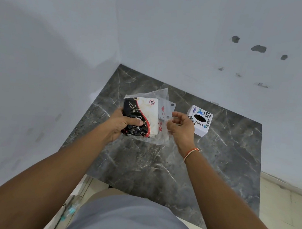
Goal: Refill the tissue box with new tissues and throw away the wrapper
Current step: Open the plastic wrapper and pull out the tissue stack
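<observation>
The left hand (122,123) is wrapped around the near end of the black, red and cream printed tissue pack (142,118), thumb across the top, holding it just above the dark grey marble-patterned desk (216,159). The pack sits partly inside a clear, crinkled plastic wrapper (163,104) whose loose open end fans out toward the wall. The right hand (181,128) hovers beside that end with its fingers curled and the thumb and forefinger close together, apparently pinching the thin film, though the plastic is too transparent to be sure of contact.

The white cube-shaped tissue box with printed logos and 1 dark oval opening (200,121) stands on the desk just beyond the right hand, its opening facing up.

The main risk, as I judge it, is the film slipping or tearing if pulled by a thin edge, leaving the pack half sleeved. A hard tug against the left hand's grip could also crush the soft stack, making it awkward to feed into the box. The right hand's knuckles are very near the box, so a sideways pull could knock it toward the desk's far edge.

Nothing else lies on the desk. 2 pale walls close in the corner behind it. No bin for the wrapper is in view.
</observation>
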